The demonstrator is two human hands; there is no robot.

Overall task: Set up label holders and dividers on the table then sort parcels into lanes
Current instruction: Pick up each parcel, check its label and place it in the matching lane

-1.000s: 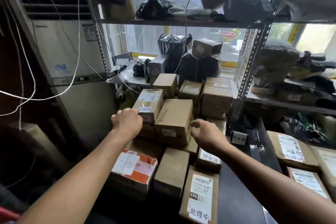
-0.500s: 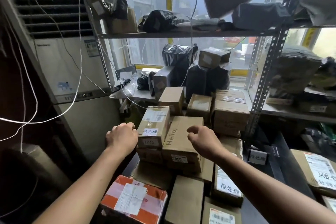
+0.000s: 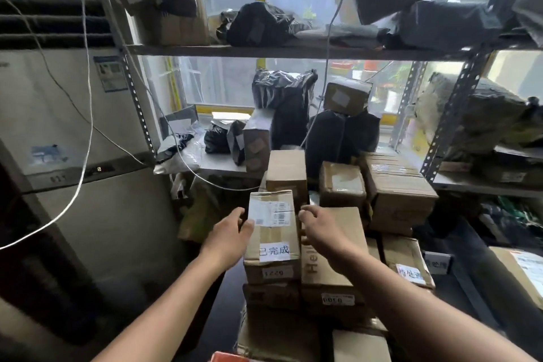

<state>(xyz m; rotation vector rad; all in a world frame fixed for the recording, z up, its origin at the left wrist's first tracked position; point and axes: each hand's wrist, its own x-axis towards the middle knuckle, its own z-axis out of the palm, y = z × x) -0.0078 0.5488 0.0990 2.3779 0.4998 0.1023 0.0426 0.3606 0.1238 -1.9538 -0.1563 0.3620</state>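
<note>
Status, my read: early in the sort. Table (image 3: 465,306) is mostly buried, and its dark top shows only at right. No dividers I can pick out, lanes not readable. Box pile (image 3: 396,194) sits mid-scene, stacked several high w/ boxes touching, so most parcels look unsorted. Labelling looks partly done. The labelled box (image 3: 271,214) carries a white card (image 3: 274,251) reading 已完成 on its near face, a box further right has a 2nd card, and a small label stand (image 3: 437,263) sits right of the pile, text too blurred to read. The labelled box is the current item: top of the near-left stack, right side against the "Hello" box (image 3: 329,276). Left hand (image 3: 232,233) grips its left edge, thumb over the front. Right hand (image 3: 326,232) has fingers curled just beside the top-right corner, can't tell if touching. Left to do: dividers, then pull the pile into lanes. Clearance: air-con cabinet (image 3: 73,126) walls off the left. Shelf rack (image 3: 293,50) has a board overhead at the far side and a perforated upright at right. White cables (image 3: 89,126) droop across the cabinet, a snag risk on any leftward swing. Best exit IMO is straight up, then toward the near side.
</note>
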